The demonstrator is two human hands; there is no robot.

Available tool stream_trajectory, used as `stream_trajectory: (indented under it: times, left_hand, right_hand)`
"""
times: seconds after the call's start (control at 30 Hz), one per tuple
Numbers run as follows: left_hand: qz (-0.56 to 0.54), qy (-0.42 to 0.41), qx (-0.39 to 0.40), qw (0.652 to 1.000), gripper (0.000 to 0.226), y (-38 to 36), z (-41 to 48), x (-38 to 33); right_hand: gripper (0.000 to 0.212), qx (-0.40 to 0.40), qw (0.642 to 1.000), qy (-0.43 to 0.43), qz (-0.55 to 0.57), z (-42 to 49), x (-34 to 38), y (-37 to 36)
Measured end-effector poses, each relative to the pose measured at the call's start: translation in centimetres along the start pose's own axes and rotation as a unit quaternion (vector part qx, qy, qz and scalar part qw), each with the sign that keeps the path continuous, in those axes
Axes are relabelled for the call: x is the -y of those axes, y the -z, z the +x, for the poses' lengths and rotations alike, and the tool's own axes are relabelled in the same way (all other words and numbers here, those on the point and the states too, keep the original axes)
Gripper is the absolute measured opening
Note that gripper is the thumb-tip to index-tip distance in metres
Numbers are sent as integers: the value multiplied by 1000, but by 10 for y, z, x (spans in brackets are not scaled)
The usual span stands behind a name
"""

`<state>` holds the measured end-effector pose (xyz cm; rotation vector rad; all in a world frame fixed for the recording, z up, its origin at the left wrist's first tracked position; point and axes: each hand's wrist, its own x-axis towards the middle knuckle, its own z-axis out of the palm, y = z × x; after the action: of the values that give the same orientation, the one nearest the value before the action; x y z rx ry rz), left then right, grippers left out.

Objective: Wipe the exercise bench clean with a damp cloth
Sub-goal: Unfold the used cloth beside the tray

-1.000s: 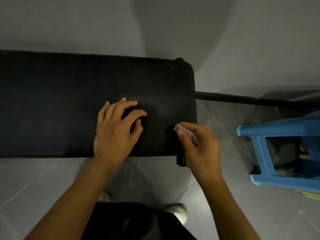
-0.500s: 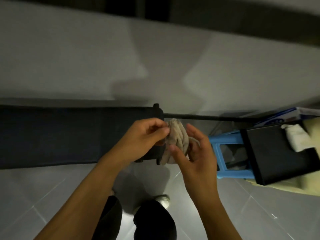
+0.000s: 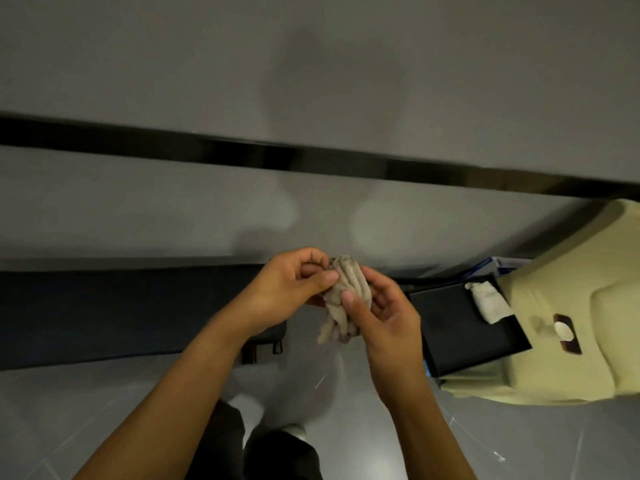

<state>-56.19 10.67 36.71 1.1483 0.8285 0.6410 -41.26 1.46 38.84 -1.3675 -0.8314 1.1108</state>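
The black padded exercise bench [image 3: 121,310] runs from the left edge to the middle of the view, low above a grey tiled floor. A crumpled beige cloth [image 3: 346,299] is held in front of me, just past the bench's right end. My left hand [image 3: 294,289] pinches its upper left side with thumb and fingers. My right hand [image 3: 384,317] grips it from the right, thumb pressed on the front. The cloth's lower end hangs loose below both hands.
A black tray-like box [image 3: 460,323] with a white folded cloth [image 3: 488,301] on it stands at the right, beside a pale yellow cushioned seat [image 3: 561,306]. A dark skirting strip [image 3: 311,157] lines the grey wall. My shoes [image 3: 294,431] are on the floor below.
My left hand left the bench top and joined the right on the cloth. Both hands lifted the cloth off the bench end. The view has tilted up and back, so the bench looks smaller.
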Motion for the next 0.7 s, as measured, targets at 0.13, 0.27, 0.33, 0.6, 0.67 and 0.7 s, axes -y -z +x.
stream_trajectory:
  times: [0.13,0.27,0.33,0.6,0.67,0.7]
  left_hand:
    - [43,0,-4,999,7,-30,-1,-21]
    - [64,6,22,998,34,-63,3,-31]
    - [100,-22,13,995,39,-76,8,-34]
    - [19,-59,-71,996,23,-106,68,-53]
    - [12,-69,-58,996,24,-119,88,-55]
    - [18,-76,-36,996,24,-130,99,-55]
  right_hand:
    - [38,-23,1000,12,7,-7,16,20]
    - [50,-82,996,31,-18,-10,28,44]
    - [53,-104,993,30,-42,-11,26,60]
    - [19,-155,986,-21,-55,-2,26,159]
    - [11,-144,988,-42,-32,7,27,182]
    - [19,-115,992,-50,-21,13,28,189]
